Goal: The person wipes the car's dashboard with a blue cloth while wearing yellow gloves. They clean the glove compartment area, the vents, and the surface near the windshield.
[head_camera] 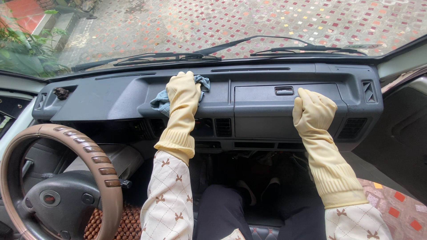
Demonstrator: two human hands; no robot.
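Observation:
Both hands wear long cream rubber gloves over patterned sleeves. My left hand [183, 94] presses a blue-grey cloth [161, 102] flat against the top middle of the dark grey dashboard [111, 95]; part of the cloth sticks out past the fingertips and at the wrist side. My right hand [312, 113] rests against the front of the closed glovebox [262, 111], fingers curled, holding nothing. The glovebox handle [284, 90] is just left of and above that hand.
A tan-wrapped steering wheel [95, 160] fills the lower left, with a beaded seat cover [126, 224] beside it. Air vents [223, 127] sit between my arms. Wipers [284, 46] lie against the windscreen; a tiled yard is outside. The right door [407, 133] stands open.

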